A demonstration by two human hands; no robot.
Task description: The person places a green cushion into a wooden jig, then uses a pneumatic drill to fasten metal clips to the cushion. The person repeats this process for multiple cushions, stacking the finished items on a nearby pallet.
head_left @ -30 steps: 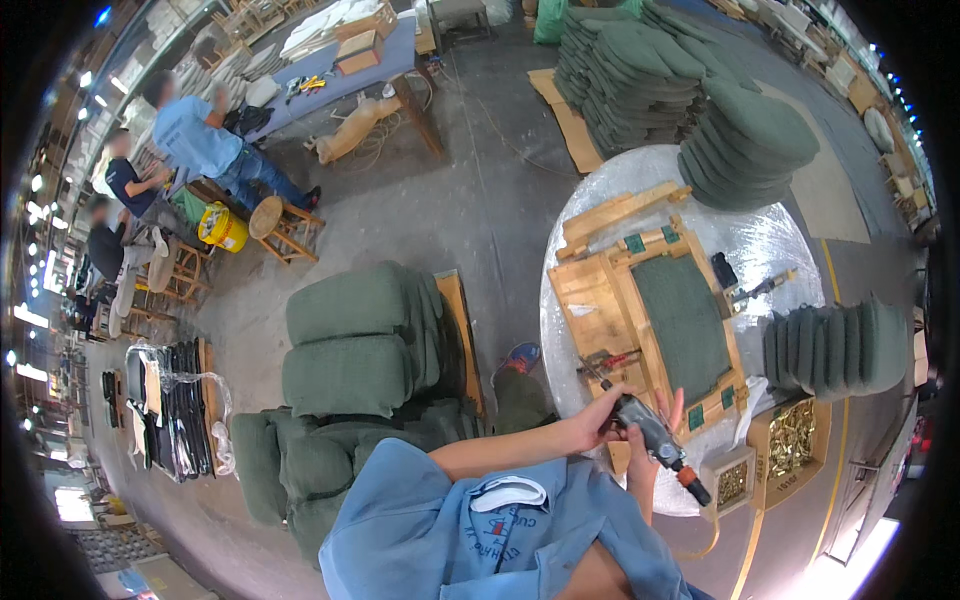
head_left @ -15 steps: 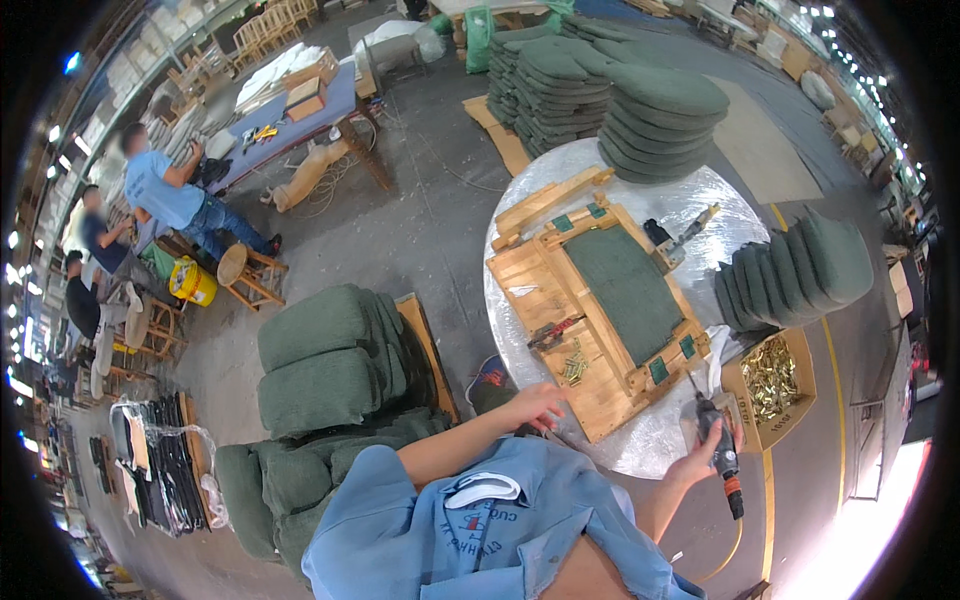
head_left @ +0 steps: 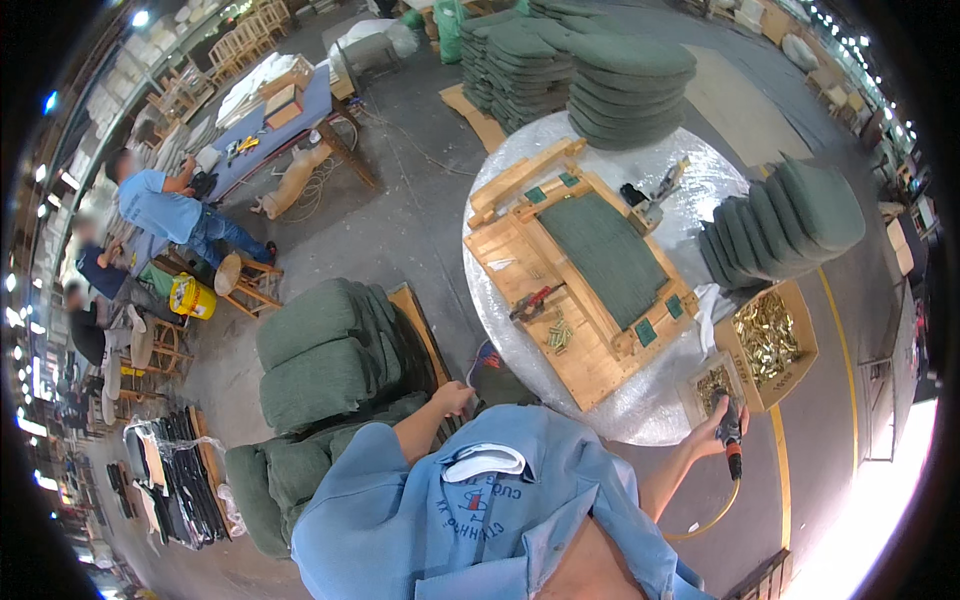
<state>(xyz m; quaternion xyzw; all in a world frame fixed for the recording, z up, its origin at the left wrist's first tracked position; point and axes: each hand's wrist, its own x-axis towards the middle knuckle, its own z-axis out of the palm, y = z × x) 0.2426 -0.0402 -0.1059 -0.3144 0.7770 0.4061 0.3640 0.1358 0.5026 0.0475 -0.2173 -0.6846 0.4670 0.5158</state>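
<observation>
My right hand (head_left: 709,432) is wrapped round a black and orange power screwdriver (head_left: 732,430) with a yellow hose or cord. Its tip points down at a small tray of little screws (head_left: 712,385) by the table edge. At my left side, close to the green cushions (head_left: 318,375), my left hand (head_left: 457,397) is partly turned away, and its fingers do not show clearly. On the round, film-wrapped table (head_left: 510,350) lies a wooden jig (head_left: 590,375) around a flat green cushion panel (head_left: 602,258). A red-handled clamp (head_left: 537,300) and several brass-coloured inserts (head_left: 559,335) rest on the jig.
A cardboard box of brass-coloured hardware (head_left: 767,335) stands right of the table. Green cushions stack at its far edge (head_left: 630,90) and lean at its right (head_left: 785,225). Co-workers (head_left: 160,205) are at a blue-topped table (head_left: 265,140) far left, near a yellow bucket (head_left: 192,297).
My left hand has drawn back left from the jig's near edge toward the cushions. The right hand keeps the screwdriver, whose tip is now over the screw tray. The view has shifted slightly.
</observation>
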